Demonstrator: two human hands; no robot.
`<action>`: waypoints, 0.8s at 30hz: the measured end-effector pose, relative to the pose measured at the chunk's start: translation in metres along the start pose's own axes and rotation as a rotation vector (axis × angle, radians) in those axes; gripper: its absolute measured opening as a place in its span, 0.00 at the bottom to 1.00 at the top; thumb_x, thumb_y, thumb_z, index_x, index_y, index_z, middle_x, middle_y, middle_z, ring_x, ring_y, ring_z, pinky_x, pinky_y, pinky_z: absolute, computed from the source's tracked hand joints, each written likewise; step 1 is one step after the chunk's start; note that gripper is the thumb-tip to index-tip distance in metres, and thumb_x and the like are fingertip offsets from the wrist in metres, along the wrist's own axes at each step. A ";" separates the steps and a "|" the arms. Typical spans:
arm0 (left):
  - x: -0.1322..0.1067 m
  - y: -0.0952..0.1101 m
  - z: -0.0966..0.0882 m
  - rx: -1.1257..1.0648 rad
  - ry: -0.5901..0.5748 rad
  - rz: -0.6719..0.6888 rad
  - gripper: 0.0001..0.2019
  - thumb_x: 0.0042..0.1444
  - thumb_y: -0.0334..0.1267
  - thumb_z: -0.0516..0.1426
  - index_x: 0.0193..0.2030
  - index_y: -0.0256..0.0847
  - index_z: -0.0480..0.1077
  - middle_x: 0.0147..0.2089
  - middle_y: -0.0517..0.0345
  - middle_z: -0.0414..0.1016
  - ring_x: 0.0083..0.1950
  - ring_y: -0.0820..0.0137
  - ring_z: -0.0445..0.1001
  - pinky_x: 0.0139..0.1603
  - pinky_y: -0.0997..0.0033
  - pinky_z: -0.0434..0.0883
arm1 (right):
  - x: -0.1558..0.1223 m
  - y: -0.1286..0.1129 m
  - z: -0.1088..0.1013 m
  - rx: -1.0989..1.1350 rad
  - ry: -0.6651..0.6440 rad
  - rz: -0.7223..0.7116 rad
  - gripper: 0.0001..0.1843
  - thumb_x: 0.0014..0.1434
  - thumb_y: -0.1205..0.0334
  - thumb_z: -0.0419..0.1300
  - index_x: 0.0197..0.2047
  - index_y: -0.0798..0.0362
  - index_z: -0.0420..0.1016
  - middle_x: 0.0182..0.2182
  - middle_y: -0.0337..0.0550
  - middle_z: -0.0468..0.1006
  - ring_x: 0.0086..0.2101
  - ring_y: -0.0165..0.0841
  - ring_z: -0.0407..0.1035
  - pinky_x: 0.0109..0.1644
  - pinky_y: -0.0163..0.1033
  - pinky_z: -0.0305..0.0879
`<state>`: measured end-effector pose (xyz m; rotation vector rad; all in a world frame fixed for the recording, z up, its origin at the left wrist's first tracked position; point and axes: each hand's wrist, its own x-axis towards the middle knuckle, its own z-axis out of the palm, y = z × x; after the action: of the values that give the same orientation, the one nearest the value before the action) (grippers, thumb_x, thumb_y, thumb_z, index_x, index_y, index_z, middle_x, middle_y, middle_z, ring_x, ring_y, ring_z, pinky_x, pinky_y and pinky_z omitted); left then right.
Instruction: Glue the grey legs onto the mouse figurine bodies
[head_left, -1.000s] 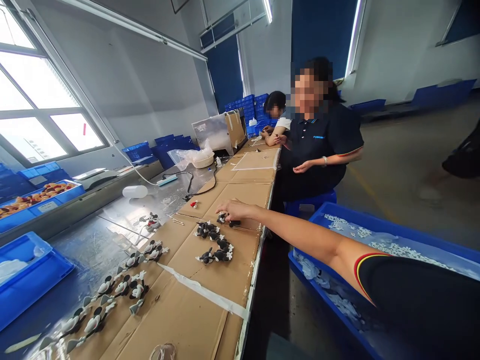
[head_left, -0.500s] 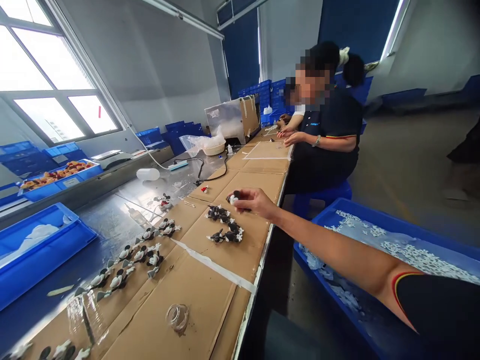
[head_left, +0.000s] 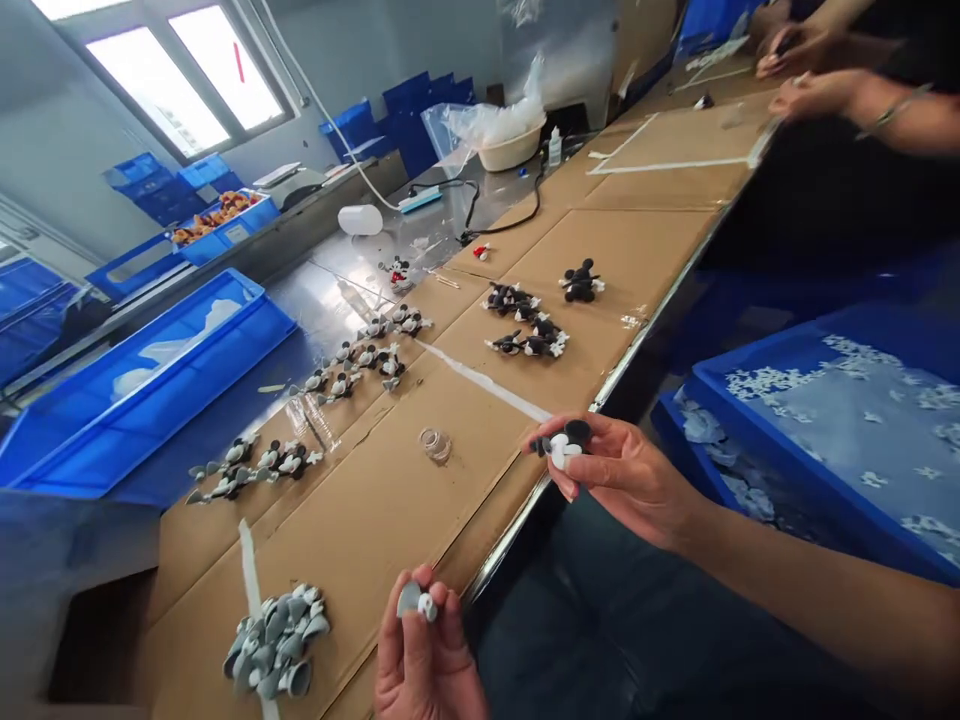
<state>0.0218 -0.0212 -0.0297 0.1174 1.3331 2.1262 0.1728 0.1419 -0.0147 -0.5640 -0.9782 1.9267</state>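
While a small part is held up in each hand above the cardboard-covered bench (head_left: pixel 592 240), both hands are seen partly closed. The right hand (head_left: pixel 619 480) is curled, with a black-and-white figurine piece (head_left: pixel 559 445) pinched between thumb and fingers just beyond the bench edge. The left hand (head_left: pixel 424 650) is curled likewise, a grey part (head_left: pixel 410 600) with a white end gripped at the fingertips over the cardboard, near one heap of grey parts (head_left: pixel 274 640), too many to be counted. About six clusters of black-and-white figurine pieces (head_left: pixel 525 320) are laid out on the cardboard, their pieces too bunched to be counted exactly. One small glass jar (head_left: pixel 435 445) stands between the hands and those clusters. One blue crate of white pieces (head_left: pixel 825 450) is seen to the right, and two hands of a co-worker (head_left: pixel 814 95) at the upper right, well apart.
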 end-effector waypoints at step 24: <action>0.004 0.004 0.006 -0.145 -0.018 -0.174 0.10 0.53 0.34 0.71 0.43 0.44 0.82 0.39 0.64 0.85 0.36 0.83 0.81 0.46 0.93 0.75 | 0.020 0.021 0.013 -0.145 0.011 0.019 0.20 0.45 0.55 0.79 0.41 0.50 0.85 0.33 0.40 0.83 0.31 0.29 0.74 0.38 0.35 0.75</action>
<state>0.0191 -0.0152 -0.0240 -0.0377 1.1317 2.0608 0.1427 0.1476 -0.0245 -0.6682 -1.1161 1.8776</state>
